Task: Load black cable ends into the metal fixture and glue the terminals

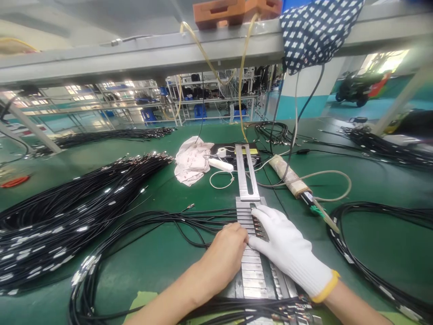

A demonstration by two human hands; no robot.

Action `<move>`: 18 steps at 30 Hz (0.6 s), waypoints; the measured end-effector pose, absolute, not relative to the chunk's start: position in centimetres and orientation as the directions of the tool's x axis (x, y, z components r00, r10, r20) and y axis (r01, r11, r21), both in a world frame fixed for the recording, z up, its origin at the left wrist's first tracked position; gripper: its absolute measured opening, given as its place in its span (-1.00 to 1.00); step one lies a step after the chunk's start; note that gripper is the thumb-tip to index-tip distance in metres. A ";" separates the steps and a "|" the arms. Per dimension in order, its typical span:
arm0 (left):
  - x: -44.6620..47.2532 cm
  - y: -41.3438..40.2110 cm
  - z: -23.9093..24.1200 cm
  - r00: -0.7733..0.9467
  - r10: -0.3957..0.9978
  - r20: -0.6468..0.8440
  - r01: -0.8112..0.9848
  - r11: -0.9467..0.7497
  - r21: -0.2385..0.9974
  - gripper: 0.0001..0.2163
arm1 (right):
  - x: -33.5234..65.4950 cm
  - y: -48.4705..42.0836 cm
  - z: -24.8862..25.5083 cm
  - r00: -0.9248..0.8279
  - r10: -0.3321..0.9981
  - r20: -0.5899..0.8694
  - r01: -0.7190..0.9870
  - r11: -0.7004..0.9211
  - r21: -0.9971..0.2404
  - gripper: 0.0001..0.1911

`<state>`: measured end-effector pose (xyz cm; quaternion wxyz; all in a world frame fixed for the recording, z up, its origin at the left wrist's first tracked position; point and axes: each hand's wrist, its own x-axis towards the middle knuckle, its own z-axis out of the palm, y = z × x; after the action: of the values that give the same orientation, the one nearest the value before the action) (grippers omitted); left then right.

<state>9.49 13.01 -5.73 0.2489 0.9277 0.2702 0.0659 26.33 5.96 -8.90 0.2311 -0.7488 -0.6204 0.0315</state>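
A grooved metal jig (251, 271) lies on the green table in front of me, with a slotted metal bar (246, 174) running away from it. Several black cables (189, 216) come in from the left and sit in its grooves, their brass ends lined up. My bare left hand (225, 257) is curled with its fingertips pressed on the cables at the jig's left edge. My right hand (286, 246), in a white glove, rests over the cable ends on the jig, fingers bent and pressing down.
A large bundle of black cables (67, 212) lies at left, and a coil (372, 253) at right. A soldering iron with a taped handle (294, 180), a white rag (191, 160) and a small black box (233, 151) lie behind the jig. A shelf beam (142, 56) runs overhead.
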 end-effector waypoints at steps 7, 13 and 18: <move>8.3 13.3 -1.9 0.803 0.571 -0.172 0.563 -0.631 0.533 -0.86 | 26.6 6.1 -9.4 0.179 0.958 0.225 0.930 -0.090 -0.358 -0.42; 4.9 13.1 -2.0 0.801 0.571 -0.179 0.593 -0.714 0.374 -0.72 | 26.4 6.2 -8.9 0.182 0.955 0.233 0.932 -0.091 -0.352 -0.43; 4.7 14.0 -5.5 0.811 0.580 -0.075 0.579 -0.814 -0.040 -0.79 | 26.2 6.2 -8.5 0.150 0.956 0.251 0.944 -0.063 -0.323 -0.48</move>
<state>4.70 14.03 -5.52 -0.0076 0.9515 0.3046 -0.0417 26.24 6.24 -8.52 0.2085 -0.7290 -0.6519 0.0142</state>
